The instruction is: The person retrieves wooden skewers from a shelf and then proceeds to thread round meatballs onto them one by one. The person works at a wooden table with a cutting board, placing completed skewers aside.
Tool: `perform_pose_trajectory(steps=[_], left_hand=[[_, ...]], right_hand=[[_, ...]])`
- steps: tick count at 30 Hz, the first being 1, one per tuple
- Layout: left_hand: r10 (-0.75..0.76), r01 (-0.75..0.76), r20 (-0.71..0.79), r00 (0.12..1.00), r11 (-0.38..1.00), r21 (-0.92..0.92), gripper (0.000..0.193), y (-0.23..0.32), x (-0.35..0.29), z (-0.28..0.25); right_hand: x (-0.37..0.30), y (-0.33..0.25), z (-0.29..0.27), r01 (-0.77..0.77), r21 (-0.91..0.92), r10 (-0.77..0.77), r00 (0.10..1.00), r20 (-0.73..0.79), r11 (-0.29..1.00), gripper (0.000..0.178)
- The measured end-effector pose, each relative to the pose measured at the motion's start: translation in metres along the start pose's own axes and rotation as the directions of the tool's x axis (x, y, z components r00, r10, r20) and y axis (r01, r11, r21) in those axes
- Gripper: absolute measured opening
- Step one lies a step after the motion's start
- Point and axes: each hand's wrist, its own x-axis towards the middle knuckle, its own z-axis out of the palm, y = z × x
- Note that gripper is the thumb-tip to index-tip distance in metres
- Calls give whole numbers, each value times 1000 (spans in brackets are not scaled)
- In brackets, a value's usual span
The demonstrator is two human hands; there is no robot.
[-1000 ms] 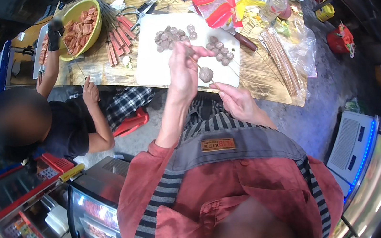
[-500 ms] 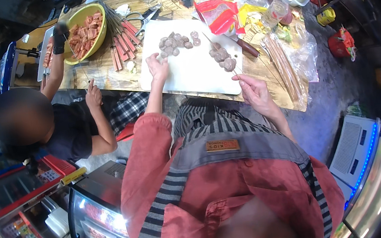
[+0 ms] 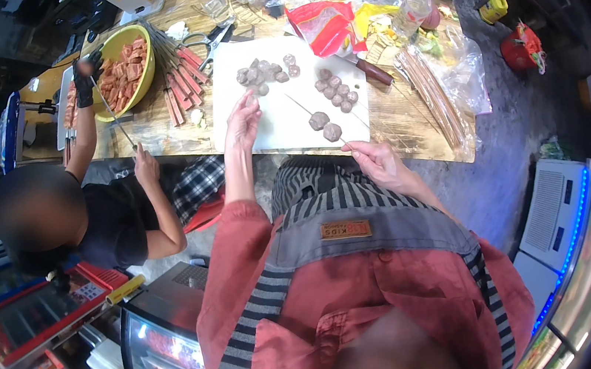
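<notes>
Beside the grey meat pile on the white board, my left hand looks empty, fingers loosely parted; my right hand pinches the skewer over the near edge, 2 pieces threaded, best gripped firmly, low down

A grey floor was seen beyond a wooden desk; at left, a glass display case was brightly lit; at right, a cabinet was edged by blue light.

Carried on table: bowl at left edge, board at near edge, sticks by near right corner.
</notes>
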Motion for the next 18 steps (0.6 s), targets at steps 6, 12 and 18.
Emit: perform_pose_trajectory(steps=[6, 12, 18], left_hand=[[135, -91, 107, 985, 934, -346, 42, 15, -53, 45], [205, -165, 171, 964, 961, -223, 35, 37, -71, 63], [217, -205, 135, 967, 974, -93, 33, 43, -76, 83]], right_hand=[[6, -4, 7, 120, -90, -114, 991, 65, 989, 21], [4, -2, 9, 204, -141, -198, 979, 54, 969, 19], [-4, -9, 9, 226, -174, -228, 974, 7, 958, 19]])
